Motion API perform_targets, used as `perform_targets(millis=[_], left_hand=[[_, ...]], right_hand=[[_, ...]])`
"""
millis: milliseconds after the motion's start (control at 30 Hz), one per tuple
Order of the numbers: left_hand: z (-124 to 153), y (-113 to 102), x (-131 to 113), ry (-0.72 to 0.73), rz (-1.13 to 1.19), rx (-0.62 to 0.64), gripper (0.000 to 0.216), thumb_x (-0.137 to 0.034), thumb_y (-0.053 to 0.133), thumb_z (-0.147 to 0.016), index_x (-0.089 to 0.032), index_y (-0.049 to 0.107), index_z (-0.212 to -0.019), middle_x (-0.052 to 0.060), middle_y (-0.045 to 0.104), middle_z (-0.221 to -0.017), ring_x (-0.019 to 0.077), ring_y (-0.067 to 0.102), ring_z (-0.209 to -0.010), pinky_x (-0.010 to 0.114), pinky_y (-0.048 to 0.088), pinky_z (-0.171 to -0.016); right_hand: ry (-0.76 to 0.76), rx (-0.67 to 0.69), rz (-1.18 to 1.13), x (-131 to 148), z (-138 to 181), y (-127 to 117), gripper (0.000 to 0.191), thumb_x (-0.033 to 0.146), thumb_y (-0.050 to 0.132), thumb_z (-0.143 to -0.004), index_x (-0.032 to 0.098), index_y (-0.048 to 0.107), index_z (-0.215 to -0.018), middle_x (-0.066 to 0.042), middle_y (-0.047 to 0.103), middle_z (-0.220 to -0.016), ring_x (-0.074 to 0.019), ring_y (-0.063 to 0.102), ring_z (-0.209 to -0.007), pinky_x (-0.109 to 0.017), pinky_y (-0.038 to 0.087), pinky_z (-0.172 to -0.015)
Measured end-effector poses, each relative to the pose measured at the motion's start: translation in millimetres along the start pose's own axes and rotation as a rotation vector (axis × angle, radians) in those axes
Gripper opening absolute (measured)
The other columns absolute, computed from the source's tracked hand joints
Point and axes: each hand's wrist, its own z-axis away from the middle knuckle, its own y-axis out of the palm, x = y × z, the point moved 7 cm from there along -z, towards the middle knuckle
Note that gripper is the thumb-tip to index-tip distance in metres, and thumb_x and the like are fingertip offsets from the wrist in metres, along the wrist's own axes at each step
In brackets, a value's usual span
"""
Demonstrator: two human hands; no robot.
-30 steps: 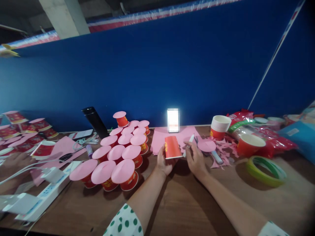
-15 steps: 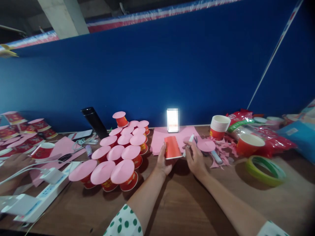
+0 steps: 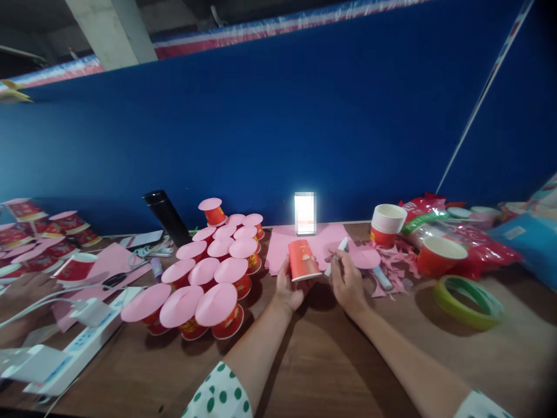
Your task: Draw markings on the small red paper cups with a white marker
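Note:
My left hand (image 3: 286,288) is wrapped round an upside-down red paper cup (image 3: 303,260), which stands on a stack of pink paper sheets (image 3: 282,242). My right hand (image 3: 347,283) pinches a white pen (image 3: 336,256) just right of the cup, its tip close to the cup's rim. A cut pink paper disc (image 3: 364,257) lies right of my right hand, with a glue stick (image 3: 382,277) beside it.
Several red cups with pink disc lids (image 3: 204,273) cluster at left. A black flask (image 3: 166,217), a lit phone (image 3: 305,213), a stack of cups (image 3: 386,224), a single cup (image 3: 437,254), a green tape roll (image 3: 469,294), a power strip (image 3: 65,348) and another person's hand (image 3: 21,287) are around.
The cup has been turned a little in my left hand, so a printed design now faces me. My right hand has tilted the pen, its tip nearer the cup.

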Motion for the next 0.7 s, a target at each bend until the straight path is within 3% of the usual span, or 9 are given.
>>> perform_targets(millis=[367,700], left_hand=[[-1.7,-2.7,5.3,-0.083,0.007,0.1,0.047,-0.039,0.051,-0.082,-0.005,0.055,-0.114,0.016,0.068,-0.094,0.0241,0.065,-0.086,0.034,0.05,-0.076],[-0.8,-2.0,5.7,-0.092,0.007,0.07,0.046,-0.038,0.049,-0.083,-0.006,0.055,-0.114,0.016,0.068,-0.095,0.0237,0.065,-0.083,0.035,0.05,-0.075]], right_hand=[[0.024,0.041,-0.013,-3.3,1.5,3.9,0.029,0.032,0.038,-0.094,0.017,0.052,-0.114,-0.008,0.064,-0.091,-0.0152,0.061,-0.068,-0.028,0.052,-0.063],[0.002,0.046,0.004,1.4,0.5,3.7,0.027,0.031,0.038,-0.093,0.017,0.053,-0.112,-0.008,0.065,-0.089,-0.0166,0.062,-0.072,-0.029,0.052,-0.066]])
